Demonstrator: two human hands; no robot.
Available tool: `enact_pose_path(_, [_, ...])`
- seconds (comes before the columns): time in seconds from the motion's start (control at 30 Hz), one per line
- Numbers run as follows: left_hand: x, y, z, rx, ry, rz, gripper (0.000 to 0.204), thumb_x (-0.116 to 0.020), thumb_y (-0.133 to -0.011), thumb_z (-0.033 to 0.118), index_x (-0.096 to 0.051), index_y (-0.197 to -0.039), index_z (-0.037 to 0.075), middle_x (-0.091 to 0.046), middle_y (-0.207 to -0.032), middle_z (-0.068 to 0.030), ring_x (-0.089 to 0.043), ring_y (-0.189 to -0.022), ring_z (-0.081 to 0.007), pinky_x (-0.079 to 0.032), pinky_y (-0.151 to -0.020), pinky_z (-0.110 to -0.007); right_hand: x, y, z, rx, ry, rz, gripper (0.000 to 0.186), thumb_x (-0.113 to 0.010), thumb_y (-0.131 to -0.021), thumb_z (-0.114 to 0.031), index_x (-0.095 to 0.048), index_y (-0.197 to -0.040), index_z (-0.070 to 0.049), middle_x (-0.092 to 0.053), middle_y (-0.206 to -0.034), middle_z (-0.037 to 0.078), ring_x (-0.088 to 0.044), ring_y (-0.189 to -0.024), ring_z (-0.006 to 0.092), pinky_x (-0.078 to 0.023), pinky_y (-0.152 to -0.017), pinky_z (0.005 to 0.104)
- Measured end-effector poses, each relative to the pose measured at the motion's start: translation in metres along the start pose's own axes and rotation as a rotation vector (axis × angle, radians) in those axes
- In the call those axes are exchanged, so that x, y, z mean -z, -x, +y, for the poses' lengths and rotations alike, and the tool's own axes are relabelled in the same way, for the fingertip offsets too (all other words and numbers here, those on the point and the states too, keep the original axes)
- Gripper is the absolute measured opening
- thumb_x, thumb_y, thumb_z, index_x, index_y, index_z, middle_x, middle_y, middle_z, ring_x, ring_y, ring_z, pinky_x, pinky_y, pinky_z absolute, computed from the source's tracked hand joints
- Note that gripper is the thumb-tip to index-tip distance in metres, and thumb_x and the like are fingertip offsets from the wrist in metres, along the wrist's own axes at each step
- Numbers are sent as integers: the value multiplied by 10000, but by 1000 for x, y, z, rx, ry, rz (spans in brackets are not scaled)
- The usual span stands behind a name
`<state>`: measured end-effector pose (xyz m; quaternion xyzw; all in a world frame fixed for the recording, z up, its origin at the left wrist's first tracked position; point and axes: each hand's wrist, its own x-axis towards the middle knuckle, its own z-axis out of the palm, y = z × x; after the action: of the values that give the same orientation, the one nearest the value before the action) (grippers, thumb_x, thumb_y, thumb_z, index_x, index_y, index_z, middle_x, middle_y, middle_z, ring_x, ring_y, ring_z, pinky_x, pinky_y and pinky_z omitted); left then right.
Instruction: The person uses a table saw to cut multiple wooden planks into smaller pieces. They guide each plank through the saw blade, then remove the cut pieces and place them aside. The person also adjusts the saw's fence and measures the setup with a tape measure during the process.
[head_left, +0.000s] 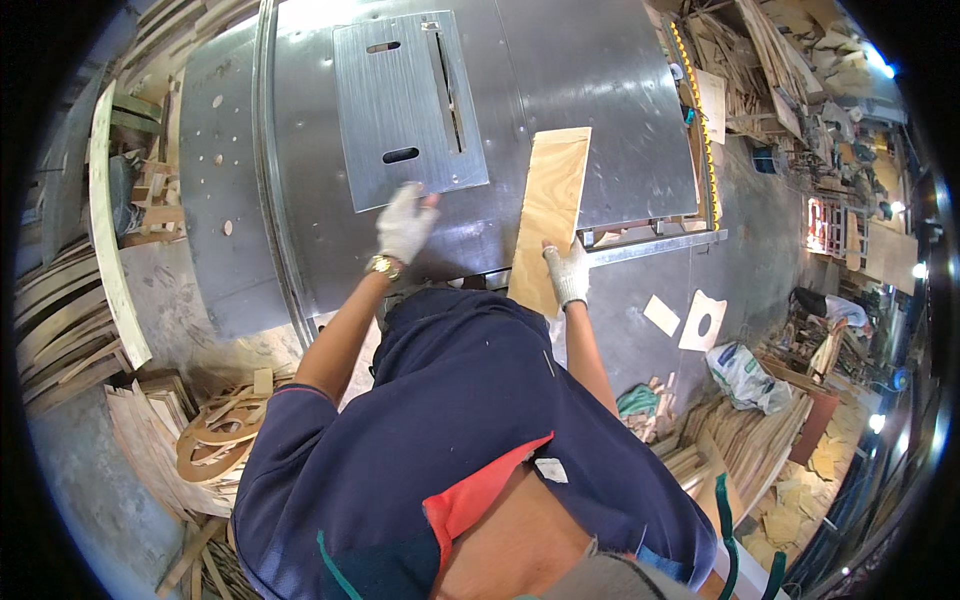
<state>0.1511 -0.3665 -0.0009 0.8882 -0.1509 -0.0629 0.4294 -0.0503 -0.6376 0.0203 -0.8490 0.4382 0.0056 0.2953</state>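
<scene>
My left hand (pixel 405 220), in a pale glove, is just below a brushed metal insert plate (pixel 410 110) with slots, set in the steel machine table (pixel 560 70). Its fingers are apart and hold nothing that I can see. My right hand (pixel 568 270), also gloved, grips a long plywood board (pixel 550 190) by its lower right edge. The board lies lengthwise to the right of the plate, its near end at my waist.
A metal rail (pixel 266 150) runs left of the plate. A crossbar (pixel 655 247) spans right of the board. Offcuts (pixel 702 320) lie beside a white sack (pixel 745 380). Wood stacks (pixel 150 450) surround the workspace. A bent-over person (pixel 840 310) is far right.
</scene>
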Motion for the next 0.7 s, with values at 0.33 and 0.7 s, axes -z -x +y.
enact_pose_path(0.33, [42,3,-157,-52,-602,172,659,-644,-958,435,-509,-1499,84,-396,-1629,-168,-333,-1530,-342,-234,-1248,-516,-5,-30,-114,89,-344,-213,247,-675,-911,-199,-701,-1036,13,-712,-811,220,-694,-664,291,-528,-628,422])
enact_pose_path(0.7, [33,5,-158,-20,-609,228,595,-628,-969,379,-535,-1486,99,-416,-1627,-124,-336,-1535,-290,-228,-1260,-492,-22,-37,-179,239,-85,-260,276,-666,-900,-169,-695,-1106,13,-738,-925,235,-729,-836,371,-548,-748,445])
